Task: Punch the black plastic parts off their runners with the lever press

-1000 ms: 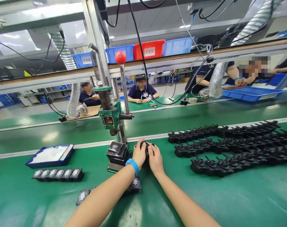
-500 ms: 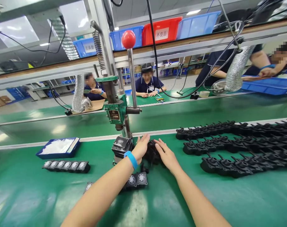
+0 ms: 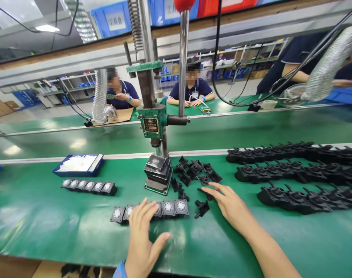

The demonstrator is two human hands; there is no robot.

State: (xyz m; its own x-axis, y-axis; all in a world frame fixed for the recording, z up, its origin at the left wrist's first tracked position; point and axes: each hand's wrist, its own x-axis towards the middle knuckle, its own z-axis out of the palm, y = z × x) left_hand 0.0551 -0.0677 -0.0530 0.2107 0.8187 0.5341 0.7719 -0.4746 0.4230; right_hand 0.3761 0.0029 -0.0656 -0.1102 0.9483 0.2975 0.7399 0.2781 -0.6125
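Observation:
My left hand (image 3: 145, 227) is open, thumb spread wide, over the near row of square black housings with white finned wheels (image 3: 168, 208). It covers the middle of that row. My right hand (image 3: 229, 202) is open too, its fingers stretched leftward. Its fingertips are at a small black plastic part (image 3: 206, 193); whether they touch it I cannot tell. Another loose black part (image 3: 202, 208) lies just left of that hand. Behind is a scattered heap of similar black parts (image 3: 194, 168), beside the block base (image 3: 158, 173) of a green hand press (image 3: 152, 121).
Long rows of black housings (image 3: 288, 199) fill the right side. At left are another wheel row (image 3: 89, 186) and a blue tray (image 3: 79, 165) of white material. The press lever (image 3: 183, 65) rises in front of a shelf. Co-workers (image 3: 190, 87) sit across the bench.
My hands have moved apart and away from the heap of black parts, which now lies spread out and uncovered. The left came back over the wheel row. The camera view has tilted down.

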